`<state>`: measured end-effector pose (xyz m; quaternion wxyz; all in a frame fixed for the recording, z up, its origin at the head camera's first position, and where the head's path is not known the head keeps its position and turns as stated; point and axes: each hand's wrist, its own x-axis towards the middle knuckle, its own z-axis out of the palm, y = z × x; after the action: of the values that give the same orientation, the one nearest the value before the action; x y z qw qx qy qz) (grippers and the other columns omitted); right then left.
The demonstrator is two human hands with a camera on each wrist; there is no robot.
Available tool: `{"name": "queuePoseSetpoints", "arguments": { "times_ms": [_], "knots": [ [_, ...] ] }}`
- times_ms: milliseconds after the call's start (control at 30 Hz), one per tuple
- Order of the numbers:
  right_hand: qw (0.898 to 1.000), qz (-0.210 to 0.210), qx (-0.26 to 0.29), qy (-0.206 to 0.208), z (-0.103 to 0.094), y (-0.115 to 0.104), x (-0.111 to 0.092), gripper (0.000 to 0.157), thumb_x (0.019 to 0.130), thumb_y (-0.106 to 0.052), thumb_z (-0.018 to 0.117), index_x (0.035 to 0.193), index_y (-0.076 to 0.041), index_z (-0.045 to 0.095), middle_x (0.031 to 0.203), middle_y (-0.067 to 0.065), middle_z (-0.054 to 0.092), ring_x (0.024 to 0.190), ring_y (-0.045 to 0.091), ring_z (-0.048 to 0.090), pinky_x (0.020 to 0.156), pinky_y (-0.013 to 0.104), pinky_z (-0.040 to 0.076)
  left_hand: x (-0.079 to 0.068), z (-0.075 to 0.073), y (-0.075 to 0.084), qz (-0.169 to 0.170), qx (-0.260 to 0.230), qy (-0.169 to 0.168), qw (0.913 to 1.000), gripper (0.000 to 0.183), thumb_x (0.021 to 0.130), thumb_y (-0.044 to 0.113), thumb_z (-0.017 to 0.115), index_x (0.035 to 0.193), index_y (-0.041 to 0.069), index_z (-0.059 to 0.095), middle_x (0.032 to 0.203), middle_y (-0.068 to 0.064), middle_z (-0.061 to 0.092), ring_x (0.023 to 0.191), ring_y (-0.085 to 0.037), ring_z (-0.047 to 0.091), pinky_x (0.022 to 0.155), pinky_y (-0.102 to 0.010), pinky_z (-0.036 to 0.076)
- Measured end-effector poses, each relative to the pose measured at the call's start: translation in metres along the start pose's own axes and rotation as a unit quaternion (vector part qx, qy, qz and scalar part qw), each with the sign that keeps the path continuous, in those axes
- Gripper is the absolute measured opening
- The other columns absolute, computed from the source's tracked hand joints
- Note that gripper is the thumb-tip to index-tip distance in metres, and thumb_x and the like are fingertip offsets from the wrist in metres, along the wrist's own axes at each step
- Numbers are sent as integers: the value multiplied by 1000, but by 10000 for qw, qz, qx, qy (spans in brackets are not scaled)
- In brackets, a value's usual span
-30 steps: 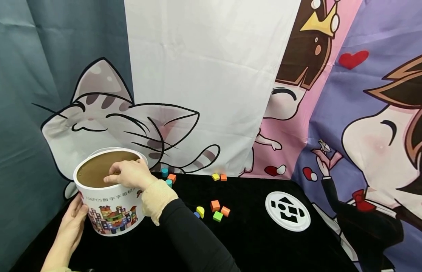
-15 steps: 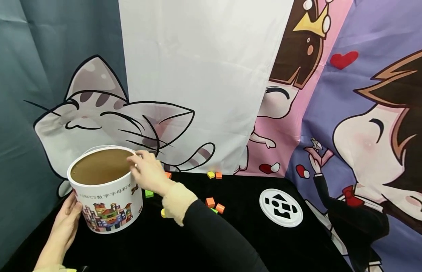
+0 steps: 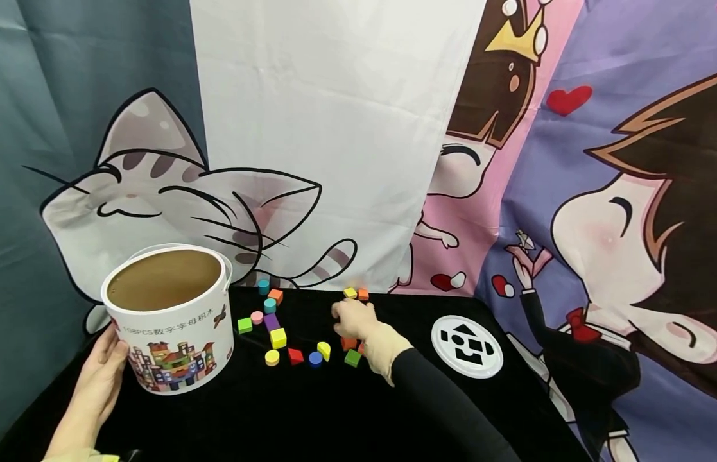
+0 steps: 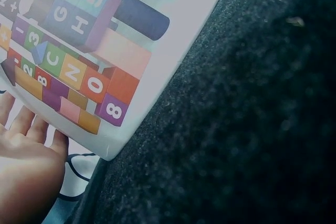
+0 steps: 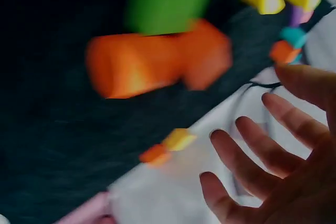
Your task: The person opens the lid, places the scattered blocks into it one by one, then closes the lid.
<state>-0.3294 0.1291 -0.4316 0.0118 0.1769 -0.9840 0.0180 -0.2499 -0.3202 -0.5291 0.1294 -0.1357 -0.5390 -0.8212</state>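
Observation:
A white plastic bucket (image 3: 179, 321), printed with pictures of coloured blocks, stands on the black cloth at the left. My left hand (image 3: 98, 378) holds it low on its left side, thumb toward the front. In the left wrist view, the fingers (image 4: 39, 129) reach behind the bucket wall. My right hand (image 3: 358, 321) hovers over the blocks at centre right, its fingers spread and holding nothing. In the right wrist view, an orange cylinder (image 5: 131, 66), an orange block (image 5: 207, 56) and a green block (image 5: 168, 3) lie beyond the fingertips.
Several loose blocks, among them a yellow cube (image 3: 278, 338), a red triangle (image 3: 295, 357) and a blue round block (image 3: 316, 359), lie between bucket and right hand. A white lid (image 3: 466, 346) with shaped cut-outs rests at the right. Behind hangs a cartoon curtain (image 3: 335, 147).
My right hand has moved right, from over the bucket's opening past its rim to the blocks at centre right. My left hand stays on the bucket. The head view has shifted slightly.

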Motion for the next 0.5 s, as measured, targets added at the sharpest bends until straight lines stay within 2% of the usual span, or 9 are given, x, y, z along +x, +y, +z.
{"name": "queuePoseSetpoints", "arguments": {
  "times_ms": [67,200,333,500],
  "knots": [
    [9992,248,101,-312,9,14,-4,26,84,-30,76,107,-20,69,105,-1,62,98,19,59,78,50,44,0,0,-1,19,-34,-34,10000,60,105,16,39,158,20,12,161,7,11,130,10,29,110,-14,-1],
    [9968,312,252,-689,22,23,-7,31,83,-34,78,110,-22,68,109,0,61,96,22,57,79,49,43,-1,-3,0,138,-133,-77,9998,57,105,14,39,157,21,18,155,7,21,129,9,32,111,-14,0],
    [9961,319,236,-794,26,23,-9,30,80,-33,80,106,-24,68,105,-2,61,94,22,56,80,49,39,0,-1,-1,149,-152,-60,9998,57,105,14,40,157,22,19,153,8,24,128,9,34,111,-14,0],
    [9949,388,270,-892,29,21,-13,29,79,-28,80,106,-23,69,100,-3,57,90,20,55,80,48,37,-1,1,-2,74,-133,-54,9999,59,105,17,40,158,23,15,159,8,15,128,9,32,110,-14,0]
  ]
}}
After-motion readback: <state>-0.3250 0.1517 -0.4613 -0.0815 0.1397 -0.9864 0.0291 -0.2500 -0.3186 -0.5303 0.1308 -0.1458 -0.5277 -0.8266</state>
